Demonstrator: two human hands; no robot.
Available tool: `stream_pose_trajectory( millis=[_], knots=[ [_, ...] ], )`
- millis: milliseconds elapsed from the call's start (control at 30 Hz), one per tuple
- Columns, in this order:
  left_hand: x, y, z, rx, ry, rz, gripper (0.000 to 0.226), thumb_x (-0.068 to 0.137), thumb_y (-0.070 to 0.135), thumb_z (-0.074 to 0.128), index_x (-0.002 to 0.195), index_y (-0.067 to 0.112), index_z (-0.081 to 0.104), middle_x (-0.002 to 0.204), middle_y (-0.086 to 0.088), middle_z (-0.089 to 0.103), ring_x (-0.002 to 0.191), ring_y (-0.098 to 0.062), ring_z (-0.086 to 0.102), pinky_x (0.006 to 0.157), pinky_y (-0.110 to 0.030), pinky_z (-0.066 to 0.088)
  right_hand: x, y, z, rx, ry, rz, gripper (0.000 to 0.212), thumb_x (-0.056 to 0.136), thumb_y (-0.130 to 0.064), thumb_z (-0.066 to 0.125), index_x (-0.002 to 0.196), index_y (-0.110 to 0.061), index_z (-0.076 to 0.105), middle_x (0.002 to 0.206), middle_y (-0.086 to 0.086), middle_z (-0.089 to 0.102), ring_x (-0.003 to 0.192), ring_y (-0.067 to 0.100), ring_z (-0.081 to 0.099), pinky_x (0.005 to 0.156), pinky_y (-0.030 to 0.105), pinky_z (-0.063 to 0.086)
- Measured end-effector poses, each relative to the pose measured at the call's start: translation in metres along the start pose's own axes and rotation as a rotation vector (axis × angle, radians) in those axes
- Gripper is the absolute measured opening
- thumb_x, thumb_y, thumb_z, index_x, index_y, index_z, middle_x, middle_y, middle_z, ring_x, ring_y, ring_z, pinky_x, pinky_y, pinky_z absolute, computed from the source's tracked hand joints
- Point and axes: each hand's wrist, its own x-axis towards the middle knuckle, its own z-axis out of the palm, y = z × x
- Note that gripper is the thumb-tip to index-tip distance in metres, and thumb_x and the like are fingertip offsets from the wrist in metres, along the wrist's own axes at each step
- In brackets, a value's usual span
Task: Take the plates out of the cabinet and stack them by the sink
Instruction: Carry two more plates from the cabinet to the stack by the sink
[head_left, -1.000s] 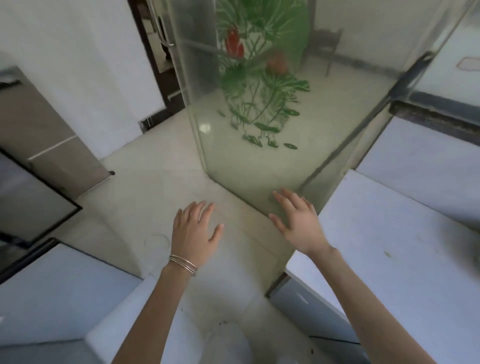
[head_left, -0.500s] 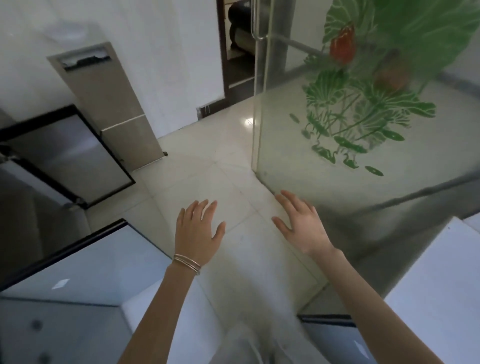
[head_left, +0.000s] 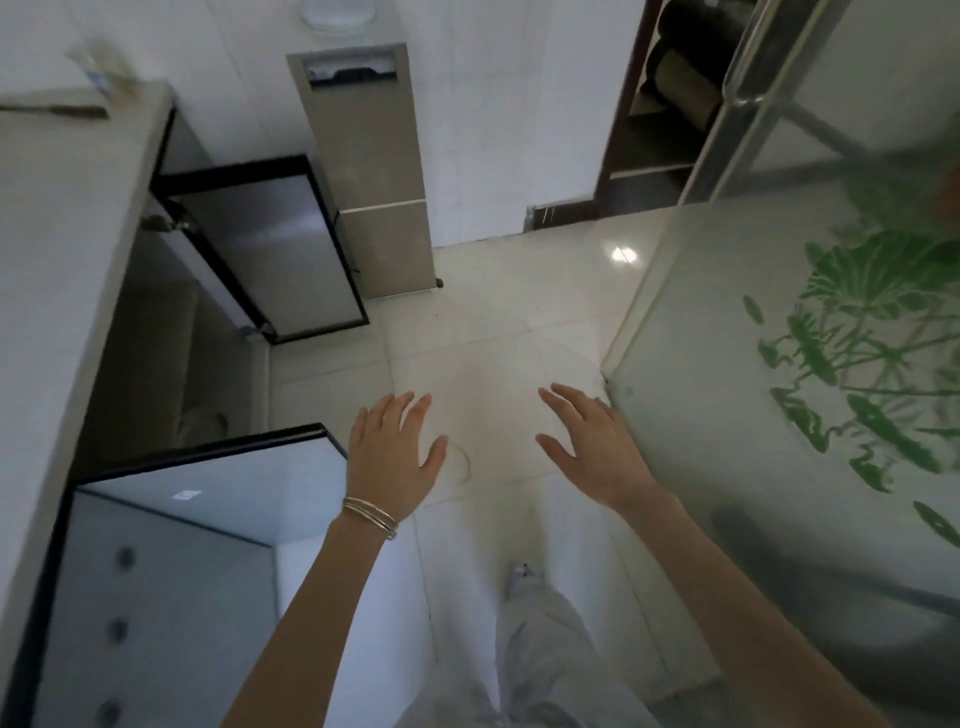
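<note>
Swinging left since a second ago, the view now takes in a black-framed cabinet (head_left: 150, 353), doors open, beneath a white desk (head_left: 57, 234). The person's left hand (head_left: 389, 457) and right hand (head_left: 597, 452) hover over pale floor tiles (head_left: 493, 322), each grip spread and empty. No plates in sight; every one apparently remains to be fetched.

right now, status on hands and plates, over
Left hand open, empty; right hand open, empty. No plates plainly in view. Cabinet door stands open at left; glass door close beside right hand.
</note>
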Motion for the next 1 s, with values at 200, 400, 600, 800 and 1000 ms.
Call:
stream_pose_trajectory(
  millis=[200, 400, 600, 800, 1000],
  knots=[
    [0.064, 0.006, -0.008, 0.026, 0.077, -0.113, 0.055, 0.085, 0.044, 0.036, 0.122, 0.008, 0.055, 0.119, -0.016, 0.06, 0.111, -0.036, 0.055, 0.093, -0.055, 0.043, 0.098, 0.018, -0.027, -0.01, -0.023, -0.16, 0.054, 0.094, -0.036, 0.046, 0.142, -0.017, 0.032, 0.147, 0.005, 0.036, 0.134, 0.022, 0.035, 0.112, 0.037, 0.019],
    [0.09, -0.004, -0.001, 0.031, 0.096, -0.249, 0.056, 0.085, 0.046, 0.035, 0.124, 0.01, 0.054, 0.122, -0.014, 0.059, 0.115, -0.035, 0.052, 0.095, -0.054, 0.042, 0.167, 0.019, -0.028, 0.0, -0.012, -0.33, 0.052, 0.093, -0.032, 0.05, 0.14, -0.013, 0.035, 0.145, 0.01, 0.04, 0.13, 0.026, 0.04, 0.109, 0.041, 0.028],
    [0.104, -0.027, 0.005, 0.043, 0.111, -0.383, 0.056, 0.085, 0.046, 0.036, 0.123, 0.01, 0.055, 0.122, -0.013, 0.06, 0.114, -0.034, 0.054, 0.095, -0.053, 0.043, 0.212, 0.012, -0.007, 0.006, -0.08, -0.424, 0.053, 0.094, -0.033, 0.048, 0.141, -0.014, 0.034, 0.146, 0.01, 0.038, 0.131, 0.025, 0.04, 0.11, 0.04, 0.027],
    [0.132, -0.064, 0.01, 0.074, 0.095, -0.469, 0.059, 0.084, 0.049, 0.033, 0.126, 0.013, 0.053, 0.125, -0.011, 0.058, 0.117, -0.033, 0.052, 0.102, -0.05, 0.036, 0.273, -0.003, 0.011, 0.004, -0.126, -0.486, 0.053, 0.093, -0.033, 0.049, 0.14, -0.014, 0.035, 0.145, 0.009, 0.039, 0.128, 0.025, 0.043, 0.109, 0.042, 0.031],
    [0.183, -0.109, 0.003, 0.027, 0.105, -0.577, 0.067, 0.082, 0.053, 0.025, 0.133, 0.015, 0.046, 0.133, -0.01, 0.051, 0.125, -0.03, 0.044, 0.107, -0.047, 0.028, 0.352, -0.033, 0.017, -0.022, -0.167, -0.551, 0.053, 0.094, -0.035, 0.047, 0.142, -0.016, 0.032, 0.147, 0.007, 0.037, 0.131, 0.022, 0.039, 0.11, 0.04, 0.029]
  ],
)
